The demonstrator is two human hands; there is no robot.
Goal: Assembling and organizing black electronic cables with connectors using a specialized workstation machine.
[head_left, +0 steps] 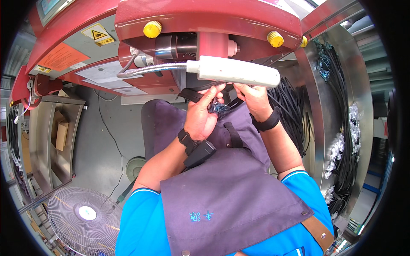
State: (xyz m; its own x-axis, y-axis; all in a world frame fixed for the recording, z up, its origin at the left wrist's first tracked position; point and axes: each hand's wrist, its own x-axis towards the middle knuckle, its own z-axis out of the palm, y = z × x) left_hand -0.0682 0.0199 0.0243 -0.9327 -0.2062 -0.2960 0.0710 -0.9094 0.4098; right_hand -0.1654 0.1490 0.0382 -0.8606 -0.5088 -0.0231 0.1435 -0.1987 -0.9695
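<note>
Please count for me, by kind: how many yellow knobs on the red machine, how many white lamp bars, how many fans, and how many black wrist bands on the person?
Yellow knobs: 3
White lamp bar: 1
Fan: 1
Black wrist bands: 2
Total: 7

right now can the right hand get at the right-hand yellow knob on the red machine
Probably yes. The right hand pinches a black strap just under the white lamp bar, and the yellow knob sits above that bar. Only the bar lies between; the hand would have to let go and go around its end.
</note>
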